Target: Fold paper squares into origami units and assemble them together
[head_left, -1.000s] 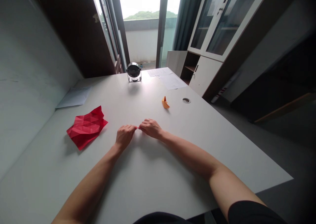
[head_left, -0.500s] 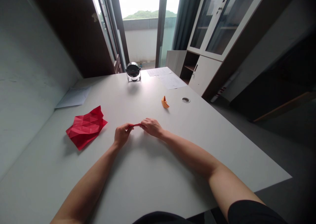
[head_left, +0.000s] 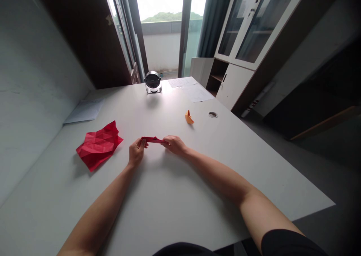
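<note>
Between my two hands stretches a narrow folded strip of red paper (head_left: 153,139), held just above the white table (head_left: 175,195). My left hand (head_left: 137,151) pinches its left end, thumb on the near side. The right end is gripped by my right hand (head_left: 173,144), whose fingers partly cover it. To the left lies a larger sheet of creased red paper (head_left: 98,145), its edges lifting off the surface. Beyond my right hand stands a small orange folded-paper piece (head_left: 189,118).
A round black-and-silver device on a stand (head_left: 152,82) sits at the far edge. Printed sheets (head_left: 197,92) lie at the back right, near a round ring (head_left: 213,115) in the tabletop. More papers (head_left: 84,111) rest by the left wall. A cabinet (head_left: 234,84) with an open door stands beyond.
My left hand has shifted slightly left and my fingers have spread along the ends, so more of the red strip shows between the hands. The other things stay in place.
</note>
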Tool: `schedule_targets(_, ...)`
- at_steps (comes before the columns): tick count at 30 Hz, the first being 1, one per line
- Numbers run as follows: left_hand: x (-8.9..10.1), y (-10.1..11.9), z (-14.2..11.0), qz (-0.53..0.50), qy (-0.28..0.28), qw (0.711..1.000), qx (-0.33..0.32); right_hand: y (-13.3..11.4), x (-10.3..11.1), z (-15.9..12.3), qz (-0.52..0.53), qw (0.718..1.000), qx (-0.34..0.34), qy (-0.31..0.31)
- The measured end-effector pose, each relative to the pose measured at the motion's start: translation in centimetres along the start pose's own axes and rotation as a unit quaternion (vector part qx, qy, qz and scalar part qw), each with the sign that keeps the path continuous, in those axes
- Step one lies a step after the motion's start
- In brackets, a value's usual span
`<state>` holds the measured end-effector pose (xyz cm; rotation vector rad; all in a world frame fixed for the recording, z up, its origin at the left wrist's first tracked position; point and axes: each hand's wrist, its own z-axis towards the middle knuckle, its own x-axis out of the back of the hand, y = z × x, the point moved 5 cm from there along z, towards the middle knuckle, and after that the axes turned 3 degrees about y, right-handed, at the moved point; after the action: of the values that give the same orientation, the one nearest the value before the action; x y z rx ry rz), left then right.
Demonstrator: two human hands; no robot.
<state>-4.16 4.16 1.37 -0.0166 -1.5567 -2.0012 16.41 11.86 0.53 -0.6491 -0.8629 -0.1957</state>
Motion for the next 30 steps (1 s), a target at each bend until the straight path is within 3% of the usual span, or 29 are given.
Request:
schedule_targets(7,0.1,-0.4,0.1,-0.04,0.025,0.999,0.019,0.2,-0.2,-0.1,0.02,1.0,-0.012,-0.007)
schedule_targets(23,0.5,-0.6,0.1,-0.013,0.062,0.998,0.013,-0.2,0.7,0.1,0.089,0.995,-0.03,0.031)
schedule_targets(27,0.8,-0.2,0.1,-0.014,0.082,0.997,0.008,-0.1,0.6,0.0,0.072,0.997,-0.02,0.023)
schedule_targets(30,2.0,0.2,0.5,0.022,0.117,0.993,-0.007,0.5,1.2,0.1,0.01,0.998,-0.053,0.032)
